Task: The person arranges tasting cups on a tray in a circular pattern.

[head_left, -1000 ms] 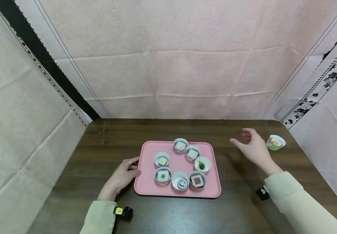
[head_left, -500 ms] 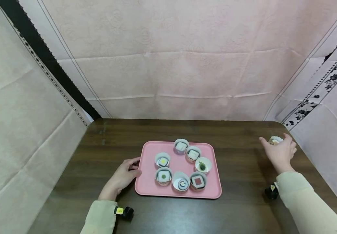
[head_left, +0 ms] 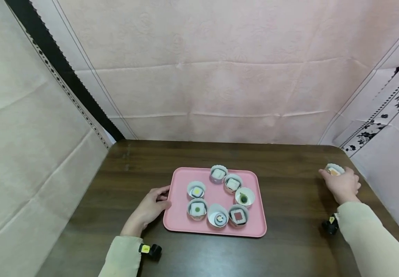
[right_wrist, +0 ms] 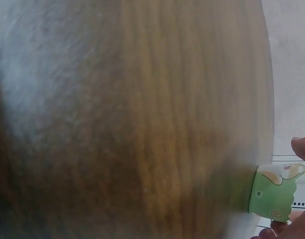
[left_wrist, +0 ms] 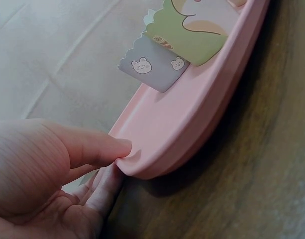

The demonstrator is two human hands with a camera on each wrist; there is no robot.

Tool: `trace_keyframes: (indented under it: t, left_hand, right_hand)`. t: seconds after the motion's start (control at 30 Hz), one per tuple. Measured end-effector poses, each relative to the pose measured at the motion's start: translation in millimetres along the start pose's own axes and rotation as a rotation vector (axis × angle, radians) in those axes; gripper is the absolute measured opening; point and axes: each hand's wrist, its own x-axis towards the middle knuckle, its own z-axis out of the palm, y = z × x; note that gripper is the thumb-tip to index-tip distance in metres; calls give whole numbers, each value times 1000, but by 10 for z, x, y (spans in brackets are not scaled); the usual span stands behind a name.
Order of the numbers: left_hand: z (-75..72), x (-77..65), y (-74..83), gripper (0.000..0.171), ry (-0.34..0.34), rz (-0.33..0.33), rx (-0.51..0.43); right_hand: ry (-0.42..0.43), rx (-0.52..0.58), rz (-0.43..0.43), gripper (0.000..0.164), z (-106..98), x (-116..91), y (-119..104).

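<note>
At the left edge of the pink tray (head_left: 254,229), my left hand (head_left: 149,207) pinches the rim. In the left wrist view the thumb (left_wrist: 105,148) lies on top of that rim, with fingers underneath. My right hand (head_left: 344,185) is around a green paper cup (right_wrist: 275,191) near the table's right edge. In the right wrist view there is a gap between its thumb (right_wrist: 302,148) and the cup, while fingertips (right_wrist: 279,227) are close to the opposite side. Something pale and orange sits inside this cup; its lower part is hidden from the head view.
Several paper cups with small items in them stand on the tray, among them one with a green piece (head_left: 244,197) and one with a white-and-red square (head_left: 238,216). The dark wooden table (head_left: 289,215) meets pale cloth walls (head_left: 220,88) behind and at both sides.
My right hand has moved right, from beside the green paper cup to around it. The left hand stays at the tray's edge. The whole head view has shifted slightly.
</note>
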Motion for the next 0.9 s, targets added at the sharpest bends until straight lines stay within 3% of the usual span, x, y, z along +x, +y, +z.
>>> trace_keyframes:
  t: [0.3, 0.9]
  left_hand:
    - [17, 11, 8, 53, -5, -1, -5]
    - [28, 22, -28, 54, -3, 0, 21]
  right_hand:
    - [58, -28, -3, 90, 41, -21, 56]
    - [51, -37, -75, 83, 121, -85, 56]
